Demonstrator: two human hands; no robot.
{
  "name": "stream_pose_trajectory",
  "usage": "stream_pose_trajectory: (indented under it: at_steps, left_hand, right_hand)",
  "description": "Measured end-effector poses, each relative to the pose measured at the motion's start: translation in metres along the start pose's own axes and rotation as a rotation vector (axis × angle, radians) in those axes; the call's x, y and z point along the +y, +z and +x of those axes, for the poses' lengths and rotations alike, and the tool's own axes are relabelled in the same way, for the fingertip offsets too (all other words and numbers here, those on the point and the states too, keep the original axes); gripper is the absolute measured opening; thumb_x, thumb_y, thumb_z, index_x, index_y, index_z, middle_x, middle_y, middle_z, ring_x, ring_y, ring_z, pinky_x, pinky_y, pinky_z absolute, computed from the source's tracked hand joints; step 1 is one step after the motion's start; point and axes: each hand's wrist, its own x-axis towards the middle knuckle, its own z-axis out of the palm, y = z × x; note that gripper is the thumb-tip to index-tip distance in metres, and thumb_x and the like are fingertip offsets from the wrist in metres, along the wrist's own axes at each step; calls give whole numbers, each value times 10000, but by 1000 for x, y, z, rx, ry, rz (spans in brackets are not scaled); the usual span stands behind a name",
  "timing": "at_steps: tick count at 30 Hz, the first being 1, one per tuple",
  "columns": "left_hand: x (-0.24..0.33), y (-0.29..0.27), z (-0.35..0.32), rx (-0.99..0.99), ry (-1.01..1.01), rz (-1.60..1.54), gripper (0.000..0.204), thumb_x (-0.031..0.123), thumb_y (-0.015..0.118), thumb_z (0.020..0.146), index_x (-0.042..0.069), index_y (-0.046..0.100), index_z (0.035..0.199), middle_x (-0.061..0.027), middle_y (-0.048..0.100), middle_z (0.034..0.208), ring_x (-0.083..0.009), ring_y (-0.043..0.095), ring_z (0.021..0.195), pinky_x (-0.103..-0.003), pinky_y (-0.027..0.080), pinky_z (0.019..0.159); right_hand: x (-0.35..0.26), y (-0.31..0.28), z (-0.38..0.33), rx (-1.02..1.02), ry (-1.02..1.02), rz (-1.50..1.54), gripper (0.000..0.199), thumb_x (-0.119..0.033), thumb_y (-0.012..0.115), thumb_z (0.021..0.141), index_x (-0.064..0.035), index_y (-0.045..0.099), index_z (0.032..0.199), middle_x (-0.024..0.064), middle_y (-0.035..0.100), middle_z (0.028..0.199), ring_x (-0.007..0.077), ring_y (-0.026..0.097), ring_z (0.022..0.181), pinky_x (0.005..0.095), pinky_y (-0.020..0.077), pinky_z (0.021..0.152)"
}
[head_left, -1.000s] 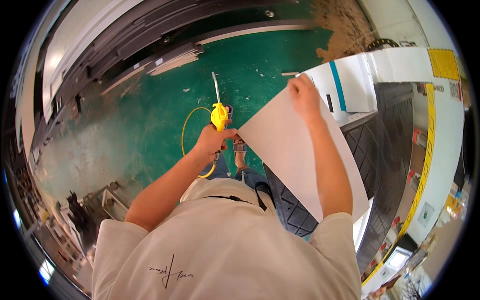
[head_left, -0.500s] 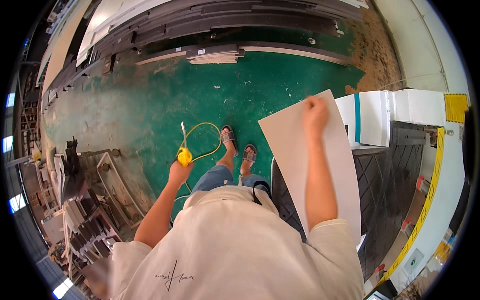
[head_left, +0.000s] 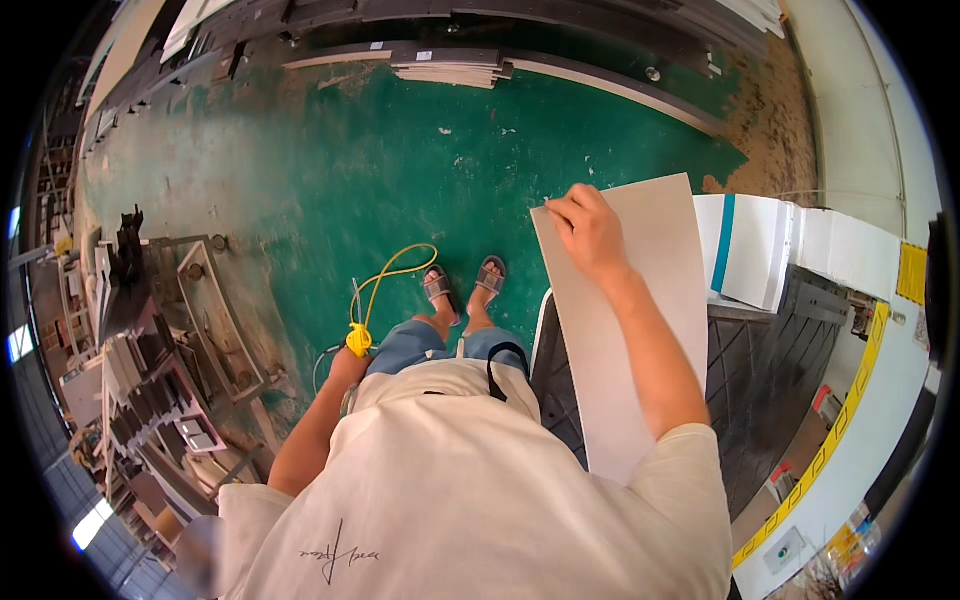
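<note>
Panel [head_left: 657,250], long axis forward, right fingers [head_left: 566,213] pinched at far corner [head_left: 540,220], left fingers [head_left: 352,361] gripping air gun [head_left: 359,338], nozzle [head_left: 356,299] forward

smooth matt panel [head_left: 605,355], plastic-looking yellow air gun [head_left: 358,339], scuffed painted floor [head_left: 330,190], cloth shirt [head_left: 470,470]

- Panel [head_left: 605,362]: partly hidden by the right forearm [head_left: 650,345]; near end lost behind the sleeve [head_left: 675,465].
- Left hand [head_left: 350,367]: I can't see its fingers around the air gun [head_left: 359,340].
- Pale speck [head_left: 547,201], right hand's [head_left: 590,233] fingertips: too small to identify.
- Grey shape [head_left: 199,552]: blurred.
</note>
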Motion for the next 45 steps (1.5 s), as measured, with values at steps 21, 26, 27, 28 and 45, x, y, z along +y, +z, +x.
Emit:
stream_pose_trajectory:
  at_steps: [21,26,27,28,45]
  left_hand:
    - [-10,60,-28,-7,141,-153,437,374,753,844,22,687,1096,-220,744,1014,-426,706,973,-490,558,808]
    - [6,38,-16,-94,99,-140,378,364,745,855,26,698,1015,-210,744,951,-420,708,929,-482,547,770]
    - [6,37,-16,-46,159,-136,375,363,745,858,25,697,1015,-209,744,946,-418,709,926,-481,545,765]
    - [7,39,-19,2,213,-137,373,361,746,860,25,696,1015,-207,743,942,-416,710,924,-479,544,759]
    - [-183,211,-94,-49,127,-84,395,325,774,848,24,698,1092,-199,748,1015,-377,725,952,-458,563,786]
  right_hand:
    - [0,-42,-135,-439,-288,31,229,-56,623,809,-76,705,1022,83,583,877,281,621,892,391,552,731]
    - [15,-10,-26,-177,-230,-80,232,-43,623,850,-118,742,1034,80,589,911,301,606,951,416,542,775]
    - [16,-6,-19,-183,-244,-95,208,-57,633,856,-127,749,1014,75,590,920,301,606,960,417,542,783]
    - [16,-6,-20,-209,-250,-96,191,-60,634,860,-125,750,997,73,589,920,298,606,968,415,543,786]
    - [-90,-98,-439,-527,-116,-222,309,54,703,726,-100,720,993,28,571,869,233,591,928,361,558,737]
